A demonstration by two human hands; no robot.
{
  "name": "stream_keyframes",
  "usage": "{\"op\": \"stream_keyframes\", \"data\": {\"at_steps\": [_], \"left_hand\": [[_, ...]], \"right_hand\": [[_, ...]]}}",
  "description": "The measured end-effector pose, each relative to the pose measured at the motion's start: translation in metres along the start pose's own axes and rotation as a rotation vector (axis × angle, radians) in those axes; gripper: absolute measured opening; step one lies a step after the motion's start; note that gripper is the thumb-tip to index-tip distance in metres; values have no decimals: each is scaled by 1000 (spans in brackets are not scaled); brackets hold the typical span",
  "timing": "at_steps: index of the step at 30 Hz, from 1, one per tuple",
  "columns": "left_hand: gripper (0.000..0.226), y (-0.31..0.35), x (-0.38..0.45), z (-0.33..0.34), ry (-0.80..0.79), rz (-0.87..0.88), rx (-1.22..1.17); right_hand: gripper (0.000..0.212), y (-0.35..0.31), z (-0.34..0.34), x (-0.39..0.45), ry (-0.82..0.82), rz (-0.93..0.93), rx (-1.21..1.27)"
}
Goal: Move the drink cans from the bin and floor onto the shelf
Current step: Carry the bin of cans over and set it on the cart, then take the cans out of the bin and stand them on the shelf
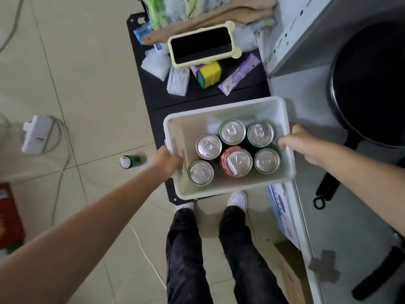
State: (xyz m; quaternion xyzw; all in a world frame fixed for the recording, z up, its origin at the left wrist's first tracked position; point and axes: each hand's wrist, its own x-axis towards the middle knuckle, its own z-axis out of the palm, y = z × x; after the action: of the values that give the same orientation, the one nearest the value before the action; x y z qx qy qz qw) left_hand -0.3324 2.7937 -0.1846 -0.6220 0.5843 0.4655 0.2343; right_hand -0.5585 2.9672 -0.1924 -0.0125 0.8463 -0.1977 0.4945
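A white plastic bin sits over the near end of a black shelf top. Several upright drink cans stand inside it, among them a red can in the middle and green cans at the back. My left hand grips the bin's left rim. My right hand grips its right rim. One green can lies on its side on the tiled floor, left of my left hand.
The far end of the black shelf holds a phone in a pale case, packets, a sponge and cloth. A white counter with a black frying pan stands on the right. A power strip with cables lies on the floor at left. My feet are below the bin.
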Motion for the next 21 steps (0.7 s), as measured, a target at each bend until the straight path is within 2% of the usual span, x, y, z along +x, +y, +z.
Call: {"op": "stream_keyframes", "data": {"at_steps": [2, 4, 6, 8, 10, 14, 18, 21], "left_hand": [[52, 2, -7, -4, -60, 1, -72], [67, 2, -20, -11, 122, 168, -8], [62, 4, -44, -17, 340, 474, 118], [52, 5, -63, -14, 307, 649, 243], [52, 4, -73, -3, 172, 635, 406], [65, -2, -74, 23, 51, 492, 572], [67, -6, -62, 42, 26, 453, 549], [64, -6, -51, 47, 56, 475, 561]], "right_hand": [[48, 2, -3, -6, -19, 40, 56], [60, -1, -2, -25, 111, -29, 37], [55, -7, 5, -52, 335, -288, -100], [42, -11, 20, -84, 393, -546, -159], [37, -7, 37, -104, 303, -639, -191], [49, 2, 68, -118, 200, -573, -205], [66, 10, 91, -112, 297, -547, -278], [77, 10, 103, -101, 392, -522, -462]]}}
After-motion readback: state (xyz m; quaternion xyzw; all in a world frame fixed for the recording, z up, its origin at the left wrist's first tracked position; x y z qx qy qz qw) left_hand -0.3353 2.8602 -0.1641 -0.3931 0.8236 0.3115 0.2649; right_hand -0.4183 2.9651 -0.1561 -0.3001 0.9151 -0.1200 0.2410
